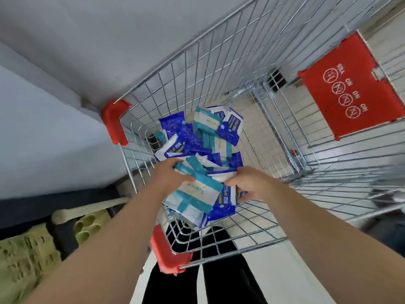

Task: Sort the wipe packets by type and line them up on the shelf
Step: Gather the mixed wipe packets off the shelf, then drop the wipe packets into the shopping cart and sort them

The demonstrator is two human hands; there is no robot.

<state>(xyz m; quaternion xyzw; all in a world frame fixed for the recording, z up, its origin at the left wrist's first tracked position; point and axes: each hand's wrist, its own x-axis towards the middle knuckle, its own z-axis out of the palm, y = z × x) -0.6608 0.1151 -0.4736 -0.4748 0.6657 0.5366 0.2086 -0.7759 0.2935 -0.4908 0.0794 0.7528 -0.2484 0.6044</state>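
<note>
A wire shopping cart [197, 69] holds a heap of wipe packets. Some are teal and white [208, 120], others dark blue and white [230, 128]. Both my hands are down inside the cart at the near end of the heap. My left hand [173, 174] grips a bundle of teal and white packets [197, 194] from the left. My right hand [249, 185] grips the blue and white packets [225, 202] on the right side of the same bundle. The bundle looks lifted a little above the cart floor.
The cart has red plastic corner guards [115, 121] and a red child-seat flap [348, 84] with warning icons at the right. A white shelf surface [43, 128] runs along the left. Olive-green boxes [26, 255] sit low at the left. My dark trousers show under the cart.
</note>
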